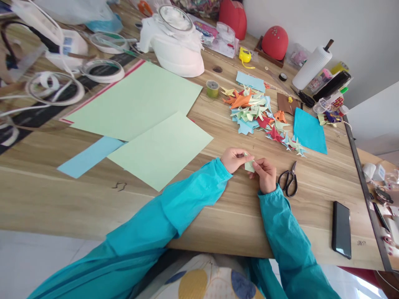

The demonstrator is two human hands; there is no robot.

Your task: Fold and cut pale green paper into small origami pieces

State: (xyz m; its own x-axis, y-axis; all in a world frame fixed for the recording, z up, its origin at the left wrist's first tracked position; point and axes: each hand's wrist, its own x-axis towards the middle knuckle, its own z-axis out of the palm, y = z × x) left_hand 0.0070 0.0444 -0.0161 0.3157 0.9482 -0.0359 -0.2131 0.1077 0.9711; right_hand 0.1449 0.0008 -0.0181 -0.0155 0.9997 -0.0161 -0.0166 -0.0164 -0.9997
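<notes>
My left hand [234,159] and my right hand [266,174] meet over the wooden table [218,216], both pinching a small folded piece of pale green paper [249,165] between their fingertips. Both arms wear teal sleeves. A pile of folded paper figures [258,114] in green, blue, orange and red lies just beyond the hands. Black scissors [289,180] lie right beside my right hand.
Large pale green sheets [140,108] and a light blue strip [89,157] lie to the left. A blue sheet [308,129] sits at the right, a black phone [341,228] near the front edge. A white appliance [174,41], tape rolls and clutter fill the back.
</notes>
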